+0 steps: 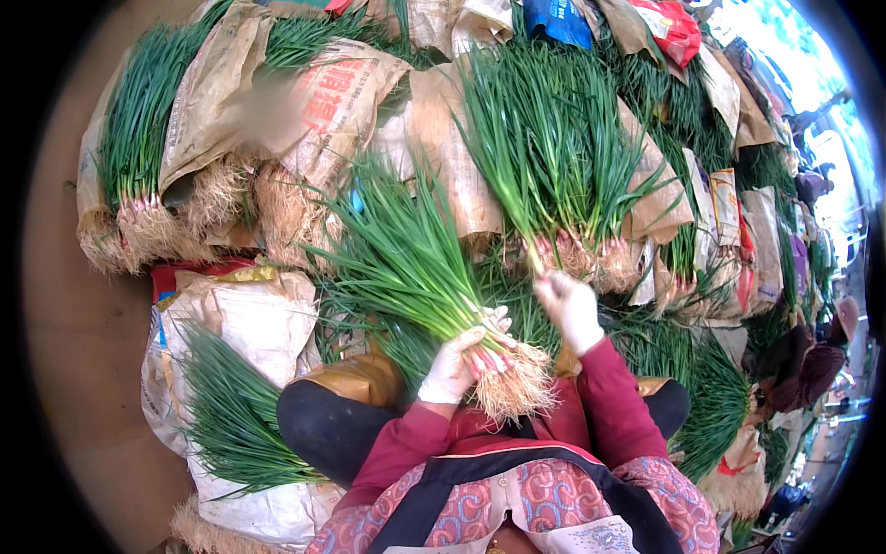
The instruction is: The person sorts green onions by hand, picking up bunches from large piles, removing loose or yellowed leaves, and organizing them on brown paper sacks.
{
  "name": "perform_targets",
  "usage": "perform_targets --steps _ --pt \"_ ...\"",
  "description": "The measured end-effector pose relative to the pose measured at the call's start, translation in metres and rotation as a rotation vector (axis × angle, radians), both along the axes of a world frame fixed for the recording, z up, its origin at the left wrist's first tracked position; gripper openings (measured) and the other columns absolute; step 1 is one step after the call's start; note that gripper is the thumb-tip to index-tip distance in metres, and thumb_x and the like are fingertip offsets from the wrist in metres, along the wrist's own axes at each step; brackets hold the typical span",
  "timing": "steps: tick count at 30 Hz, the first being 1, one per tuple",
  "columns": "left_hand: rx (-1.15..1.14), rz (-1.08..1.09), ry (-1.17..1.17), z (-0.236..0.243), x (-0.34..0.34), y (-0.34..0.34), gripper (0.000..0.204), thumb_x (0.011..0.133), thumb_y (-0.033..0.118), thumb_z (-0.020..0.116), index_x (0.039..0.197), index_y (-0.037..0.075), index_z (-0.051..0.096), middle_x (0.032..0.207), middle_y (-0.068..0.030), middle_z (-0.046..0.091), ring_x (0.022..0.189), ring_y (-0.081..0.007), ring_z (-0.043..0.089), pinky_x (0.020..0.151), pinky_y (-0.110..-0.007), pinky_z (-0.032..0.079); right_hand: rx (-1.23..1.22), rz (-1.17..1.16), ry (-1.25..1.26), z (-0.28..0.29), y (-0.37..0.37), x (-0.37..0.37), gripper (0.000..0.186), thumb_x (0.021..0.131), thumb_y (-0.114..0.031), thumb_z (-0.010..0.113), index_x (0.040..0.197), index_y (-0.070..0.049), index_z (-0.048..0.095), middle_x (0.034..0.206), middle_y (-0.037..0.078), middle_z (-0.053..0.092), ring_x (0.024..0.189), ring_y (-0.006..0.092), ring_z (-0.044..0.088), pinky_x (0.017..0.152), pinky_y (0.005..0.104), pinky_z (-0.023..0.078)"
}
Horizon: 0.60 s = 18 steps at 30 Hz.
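My left hand (pixel 452 367), in a white glove, is closed round a bunch of green garlic (pixel 411 277) just above its reddish bulbs. Pale, tangled roots (pixel 512 388) hang from the bunch toward my lap, and its long leaves fan up and to the left. Also white-gloved, my right hand (pixel 570 309) pinches the lower end of a single green garlic stalk (pixel 532 257). That stalk's leaves merge with a big pile of green garlic (pixel 563 148) lying just beyond, roots toward me. The fingertips of my right hand are partly hidden.
Sacks and paper wraps (pixel 341 102) cover more bunches along the far side. On my left, a loose bunch (pixel 231 415) lies on white sacking (pixel 254 319). Bare brown floor (pixel 101 360) borders the far left. Another person (pixel 817 365) sits at the right among more bundles.
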<state>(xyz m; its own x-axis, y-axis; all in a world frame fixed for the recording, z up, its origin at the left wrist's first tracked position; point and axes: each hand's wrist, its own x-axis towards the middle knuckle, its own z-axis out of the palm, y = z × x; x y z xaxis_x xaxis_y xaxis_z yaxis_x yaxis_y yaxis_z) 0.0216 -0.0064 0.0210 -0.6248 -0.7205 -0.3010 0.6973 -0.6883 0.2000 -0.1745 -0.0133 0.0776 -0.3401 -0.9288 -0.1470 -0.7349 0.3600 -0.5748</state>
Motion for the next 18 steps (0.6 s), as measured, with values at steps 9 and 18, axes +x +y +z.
perform_targets --steps 9,18 --pt "-0.079 -0.135 0.018 0.002 -0.001 -0.001 0.043 0.081 0.019 0.056 0.116 -0.004 0.046 0.102 -0.0244 0.06 0.078 -0.0313 0.063 0.065 -0.038 0.054 0.228 -0.075 -0.55 -0.039 0.018 0.01 0.051 0.091 -0.048 0.041 0.102 -0.003 0.063 0.084 0.008 0.065 0.071 0.0175 0.058 0.064 0.0293 0.047" --pt "-0.093 -0.143 -0.033 -0.008 0.009 0.002 0.035 0.084 0.019 0.05 0.105 -0.008 0.05 0.086 -0.0237 0.063 0.065 -0.0304 0.064 0.054 -0.031 0.053 0.003 -0.095 -0.851 -0.073 0.001 0.046 0.028 0.091 -0.028 0.05 0.078 -0.005 0.057 0.063 0.002 0.053 0.053 0.0145 0.051 0.05 0.0276 0.041"
